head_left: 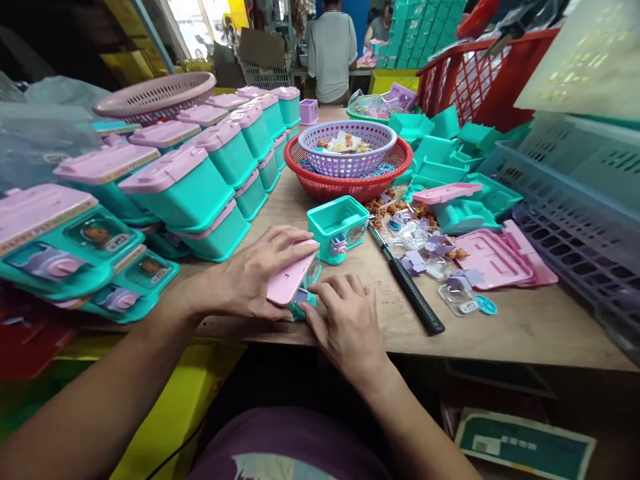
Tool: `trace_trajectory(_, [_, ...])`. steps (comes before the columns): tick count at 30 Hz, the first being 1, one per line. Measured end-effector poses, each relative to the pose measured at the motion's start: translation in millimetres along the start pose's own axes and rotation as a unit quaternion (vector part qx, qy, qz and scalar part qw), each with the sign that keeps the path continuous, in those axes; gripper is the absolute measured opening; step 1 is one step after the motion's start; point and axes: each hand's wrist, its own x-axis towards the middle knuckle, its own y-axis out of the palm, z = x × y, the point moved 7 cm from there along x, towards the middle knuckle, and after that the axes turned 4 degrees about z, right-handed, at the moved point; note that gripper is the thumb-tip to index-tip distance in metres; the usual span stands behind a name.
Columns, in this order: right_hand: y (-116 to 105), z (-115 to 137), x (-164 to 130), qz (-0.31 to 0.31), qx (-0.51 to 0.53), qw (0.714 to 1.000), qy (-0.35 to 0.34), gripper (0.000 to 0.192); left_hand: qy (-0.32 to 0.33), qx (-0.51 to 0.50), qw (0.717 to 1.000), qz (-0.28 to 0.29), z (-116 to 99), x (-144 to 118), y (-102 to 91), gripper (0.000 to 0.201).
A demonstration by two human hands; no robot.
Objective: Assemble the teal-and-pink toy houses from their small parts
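Observation:
My left hand (253, 273) is wrapped over a small teal plastic toy box (294, 275) with a pink top, holding it tilted at the table's front edge. Bent fingers of my right hand (350, 313) pinch at the lower front of the same box, beside a purple-grey part (301, 295); what lies between the fingertips is partly hidden. Just behind stands an open teal box (337, 223) with a pink knob on its front. To the right of my right hand, a black-handled tool (413, 293) lies on the wooden table.
Stacked teal boxes with pink lids (175, 180) fill the left side. A purple basket (347, 147) sits in a red basket (300, 177) behind. Loose clear and purple parts (425, 253), pink panels (495, 253) and a blue crate (575, 200) are at right. A person (333, 50) stands far back.

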Motion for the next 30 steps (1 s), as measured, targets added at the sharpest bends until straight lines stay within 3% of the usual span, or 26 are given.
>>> trace_trajectory(3, [6.8,-0.8,5.5,0.011,0.006,1.000,-0.025,0.015,0.006,-0.005,1.000,0.003,0.0,1.3,0.5,0.098])
trace_trajectory(9, [8.5,4.6,5.3,-0.029,-0.028,0.993,-0.107,0.011,-0.015,-0.002,1.000,0.011,-0.7,3.1,2.1,0.098])
trace_trajectory(17, [9.1,8.2,2.8,-0.050,-0.048,0.994,-0.088,0.014,-0.015,-0.003,1.000,0.002,0.5,2.5,1.9,0.097])
trace_trajectory(22, [2.4,-6.9,3.7,-0.009,0.007,0.996,-0.091,0.012,-0.016,0.004,1.000,0.003,1.0,1.0,2.6,0.099])
trace_trajectory(26, [-7.1,-37.4,4.8,0.049,-0.045,0.998,-0.020,0.035,-0.023,0.016,1.000,0.012,0.8,0.9,2.3,0.097])
trace_trajectory(30, [-10.4,-51.6,5.5,0.102,-0.060,0.993,0.012,0.018,-0.017,0.019,1.000,0.015,0.7,-0.2,1.1,0.096])
